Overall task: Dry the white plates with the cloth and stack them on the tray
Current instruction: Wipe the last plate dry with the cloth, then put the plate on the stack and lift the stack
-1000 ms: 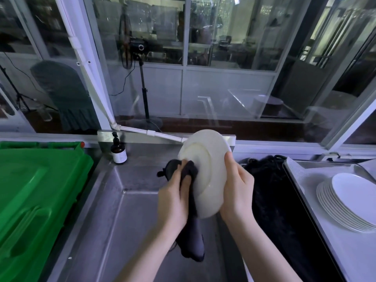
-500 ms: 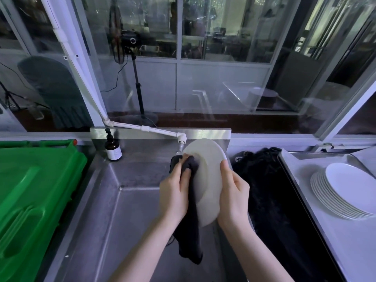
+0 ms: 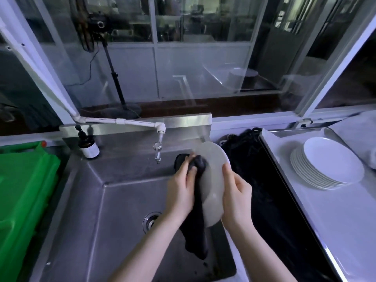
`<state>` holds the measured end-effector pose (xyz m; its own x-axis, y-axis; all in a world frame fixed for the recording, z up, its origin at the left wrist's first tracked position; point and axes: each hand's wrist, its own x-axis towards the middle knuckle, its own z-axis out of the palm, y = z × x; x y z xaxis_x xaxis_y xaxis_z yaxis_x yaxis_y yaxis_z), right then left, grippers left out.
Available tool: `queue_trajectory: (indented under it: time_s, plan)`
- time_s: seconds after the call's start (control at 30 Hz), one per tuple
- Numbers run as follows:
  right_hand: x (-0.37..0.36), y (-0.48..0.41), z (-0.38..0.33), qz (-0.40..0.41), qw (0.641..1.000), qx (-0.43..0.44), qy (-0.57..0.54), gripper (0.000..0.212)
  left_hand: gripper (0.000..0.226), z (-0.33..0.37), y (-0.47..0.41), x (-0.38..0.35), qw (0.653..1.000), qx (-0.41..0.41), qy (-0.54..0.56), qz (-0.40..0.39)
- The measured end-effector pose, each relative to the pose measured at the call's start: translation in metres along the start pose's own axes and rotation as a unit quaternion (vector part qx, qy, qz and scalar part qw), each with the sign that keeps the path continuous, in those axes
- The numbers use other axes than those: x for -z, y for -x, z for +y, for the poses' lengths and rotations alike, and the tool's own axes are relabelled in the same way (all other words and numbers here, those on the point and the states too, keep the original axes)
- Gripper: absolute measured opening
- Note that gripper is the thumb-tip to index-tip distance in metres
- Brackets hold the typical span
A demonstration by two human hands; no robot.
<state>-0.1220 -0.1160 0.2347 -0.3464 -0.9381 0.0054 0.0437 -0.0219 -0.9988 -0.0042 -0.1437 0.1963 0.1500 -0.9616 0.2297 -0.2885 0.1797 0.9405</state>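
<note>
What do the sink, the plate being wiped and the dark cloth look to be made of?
Sink: likely stainless steel, brushed grey, with dull streaky reflections and folded seams. Plate: probably glazed ceramic, though melamine is possible; smooth, white, faintly glossy. Cloth: soft dark fabric, matte; it bunches and hangs limp.

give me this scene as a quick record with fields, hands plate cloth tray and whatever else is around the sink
left hand: grips the dark cloth and presses it on the plate
right hand: holds the plate by its rim, on edge over the sink
stack of plates: white, on the tray to the right
tap: at the back of the sink
bottle: brown, at the sink's back left corner
bin: green, left of the sink
</note>
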Motion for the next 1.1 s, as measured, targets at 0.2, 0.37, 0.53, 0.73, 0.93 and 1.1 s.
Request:
queue_trajectory:
  time_s: [0.2,0.37,0.53,0.73,0.93,1.1]
  plan:
    - [0.058,-0.021,-0.010,0.009,0.989,0.073,0.125,0.056,0.030,-0.050,-0.009,-0.053,0.979,0.199,0.039,0.006]
    - [0.107,-0.042,-0.006,0.024,0.980,0.086,0.178,0.055,0.030,-0.060,0.011,-0.111,0.914,0.370,0.166,0.026]
    - [0.133,-0.053,0.007,-0.003,0.967,0.093,0.237,0.050,0.024,-0.060,0.027,-0.147,0.886,0.425,0.173,-0.073]
    - [0.145,-0.061,0.025,-0.051,0.958,0.093,0.268,0.054,0.023,-0.053,0.014,-0.149,0.807,0.534,0.192,-0.165]
    - [0.141,-0.065,0.032,-0.085,0.951,0.115,0.273,0.054,0.023,-0.022,-0.001,-0.125,0.874,0.446,0.170,-0.091]
    - [0.126,-0.050,0.032,-0.133,0.930,0.168,0.300,0.032,0.048,0.006,-0.004,-0.104,0.863,0.417,0.242,-0.152]
